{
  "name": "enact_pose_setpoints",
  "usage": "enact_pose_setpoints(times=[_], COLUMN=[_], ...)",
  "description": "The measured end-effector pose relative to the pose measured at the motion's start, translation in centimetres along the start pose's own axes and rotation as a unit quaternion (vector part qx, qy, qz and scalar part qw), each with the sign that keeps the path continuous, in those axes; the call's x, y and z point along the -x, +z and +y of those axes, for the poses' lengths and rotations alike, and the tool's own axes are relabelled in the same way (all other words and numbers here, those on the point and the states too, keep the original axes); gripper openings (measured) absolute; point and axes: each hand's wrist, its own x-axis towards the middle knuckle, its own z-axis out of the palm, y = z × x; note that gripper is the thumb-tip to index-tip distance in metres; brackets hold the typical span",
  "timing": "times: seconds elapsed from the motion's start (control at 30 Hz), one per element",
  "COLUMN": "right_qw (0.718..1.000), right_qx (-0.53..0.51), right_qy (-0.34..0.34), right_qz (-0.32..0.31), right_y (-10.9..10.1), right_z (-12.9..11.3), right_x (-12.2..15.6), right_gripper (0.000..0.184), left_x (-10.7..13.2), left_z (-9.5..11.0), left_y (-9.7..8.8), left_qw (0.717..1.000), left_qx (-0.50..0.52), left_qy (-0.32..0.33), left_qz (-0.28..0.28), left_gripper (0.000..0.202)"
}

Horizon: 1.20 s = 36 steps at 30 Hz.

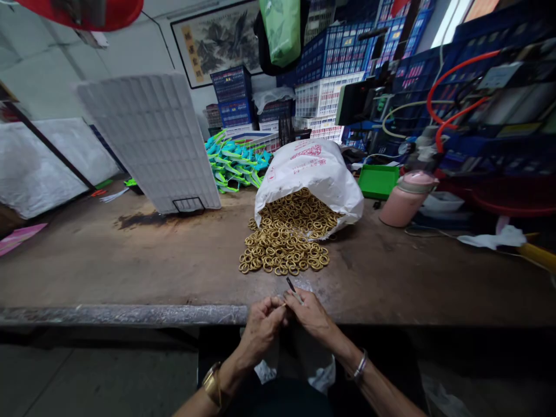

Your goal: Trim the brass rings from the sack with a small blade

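Note:
My two hands meet fingertip to fingertip at the table's front edge. My left hand is closed, with thumb and fingers pinched together; a small yellowish glint shows at its fingertips, but the fingers hide what it is. My right hand is closed round a small craft knife with a dark blade and a pale handle, its blade pointing up and away. Just beyond lies a heap of gold-coloured metal rings, spilling from the open mouth of a white woven sack that lies on its side.
A pale ribbed panel stands upright on the brown table. Turquoise and green plastic pieces are piled behind it. To the right are a green tray, a pink bottle and a machine with red hoses. Stacked crates line the back.

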Motion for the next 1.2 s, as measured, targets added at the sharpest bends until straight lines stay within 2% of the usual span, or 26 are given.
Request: enact_pose_setpoints(times=[0.1, 0.3, 0.43, 0.53, 0.6, 0.73, 1.03, 1.13, 1.2], right_qw=[1.000, 1.000, 0.988, 0.968, 0.957, 0.939, 0.920, 0.904, 0.895], right_qx=[0.014, 0.010, 0.147, 0.235, 0.271, 0.329, 0.372, 0.417, 0.442], right_qy=[-0.008, 0.003, -0.037, -0.085, -0.093, -0.083, -0.078, -0.056, -0.042], right_qz=[0.014, 0.008, 0.041, -0.012, -0.042, -0.055, -0.096, -0.077, -0.036], right_y=[0.0, -0.2, -0.4, -0.3, -0.2, -0.1, -0.4, -0.7, -0.8], right_z=[-0.1, -0.5, 0.1, 0.6, 0.7, 0.7, 1.0, 1.2, 1.2], right_x=[0.1, -0.3, -0.3, 0.3, 0.6, 0.5, 0.1, -0.5, -1.2], right_gripper=[0.024, 0.028, 0.021, 0.012, 0.017, 0.025, 0.026, 0.024, 0.020], left_x=[0.1, 0.1, 0.1, -0.1, -0.3, -0.7, -0.9, -0.6, -0.3], left_z=[-0.4, -0.4, -0.2, -0.5, -0.9, -1.5, -1.5, -1.0, -0.7], left_y=[0.0, -0.1, -0.3, -0.5, -0.6, -0.8, -1.2, -1.1, -0.9], left_qw=[0.999, 0.994, 0.993, 0.995, 0.996, 0.996, 1.000, 1.000, 0.998], left_qx=[0.030, 0.090, 0.108, 0.095, 0.088, 0.077, 0.019, 0.017, 0.050], left_qy=[-0.033, -0.056, -0.045, -0.035, -0.030, -0.035, 0.014, 0.000, -0.028], left_qz=[-0.031, -0.039, -0.029, -0.011, 0.000, 0.007, 0.011, 0.001, -0.021], left_gripper=[0.025, 0.029, 0.029, 0.030, 0.031, 0.031, 0.029, 0.029, 0.029])
